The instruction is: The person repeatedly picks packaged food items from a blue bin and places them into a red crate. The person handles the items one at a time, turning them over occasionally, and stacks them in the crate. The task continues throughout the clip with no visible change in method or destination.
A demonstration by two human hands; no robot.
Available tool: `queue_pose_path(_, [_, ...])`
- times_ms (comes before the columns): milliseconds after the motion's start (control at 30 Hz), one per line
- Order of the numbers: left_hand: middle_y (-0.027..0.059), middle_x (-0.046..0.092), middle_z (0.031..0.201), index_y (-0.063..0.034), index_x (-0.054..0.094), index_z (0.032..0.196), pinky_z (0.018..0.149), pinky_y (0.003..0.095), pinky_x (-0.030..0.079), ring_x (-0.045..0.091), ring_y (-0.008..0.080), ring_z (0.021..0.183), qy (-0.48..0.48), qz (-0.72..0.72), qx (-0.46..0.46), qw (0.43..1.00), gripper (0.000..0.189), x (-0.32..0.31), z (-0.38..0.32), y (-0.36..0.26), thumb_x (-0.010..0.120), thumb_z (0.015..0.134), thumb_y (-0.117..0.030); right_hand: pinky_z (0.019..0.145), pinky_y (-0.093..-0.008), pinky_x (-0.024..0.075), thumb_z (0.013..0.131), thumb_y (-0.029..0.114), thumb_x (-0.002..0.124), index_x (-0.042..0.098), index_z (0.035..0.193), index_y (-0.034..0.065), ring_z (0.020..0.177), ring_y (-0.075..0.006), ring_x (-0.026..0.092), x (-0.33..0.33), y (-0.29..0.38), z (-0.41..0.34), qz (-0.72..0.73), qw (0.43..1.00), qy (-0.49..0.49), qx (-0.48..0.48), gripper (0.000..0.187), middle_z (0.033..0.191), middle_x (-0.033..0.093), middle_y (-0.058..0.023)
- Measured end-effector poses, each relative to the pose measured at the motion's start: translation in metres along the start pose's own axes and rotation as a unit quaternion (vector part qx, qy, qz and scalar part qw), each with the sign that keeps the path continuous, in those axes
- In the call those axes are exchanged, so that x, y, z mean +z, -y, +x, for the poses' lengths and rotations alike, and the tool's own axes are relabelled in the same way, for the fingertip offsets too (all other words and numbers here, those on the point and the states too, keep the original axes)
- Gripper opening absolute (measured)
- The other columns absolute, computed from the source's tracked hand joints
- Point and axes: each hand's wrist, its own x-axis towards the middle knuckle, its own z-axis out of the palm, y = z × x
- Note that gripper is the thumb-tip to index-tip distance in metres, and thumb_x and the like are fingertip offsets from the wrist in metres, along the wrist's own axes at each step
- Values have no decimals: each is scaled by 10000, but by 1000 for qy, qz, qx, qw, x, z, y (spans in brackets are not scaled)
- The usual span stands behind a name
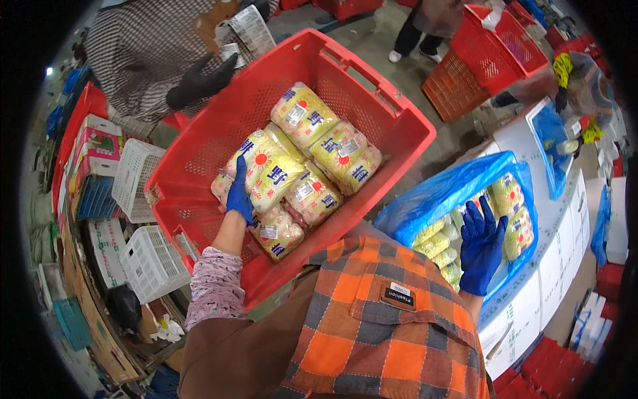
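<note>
A large red plastic crate (269, 289) is tilted before me, holding several film-wrapped vegetable packs that look like napa cabbage. My left hand (240, 197), in a blue glove, grips the left side of the topmost wrapped pack (271, 169). Other wrapped packs (319, 187) lie beneath and beside it, some bearing white labels. On my right, a white box lined with blue plastic film (448, 182) contains several more wrapped packs (518, 229). My right hand (481, 247), also gloved in blue, is over this box, fingers spread and holding nothing.
A person in a checked sleeve with a dark glove (202, 82) stands beyond the crate, by its left side. White plastic baskets (152, 264) and cartons (99, 144) are at left. Stacked red baskets (493, 50) and another person's legs (416, 37) are at the far right.
</note>
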Motion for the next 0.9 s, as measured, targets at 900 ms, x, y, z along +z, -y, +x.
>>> queue_pose_path(900, [231,572,1323,-42,522,1369,1020,415,446,564,370,1204,431,836,51,336,919,103,78,29,863,632,-473,817,-290,502,1060,437,326,503,1345,-22,987,-201,636,-62,1,-50,18,995,-78,52,569,1205,649,-185])
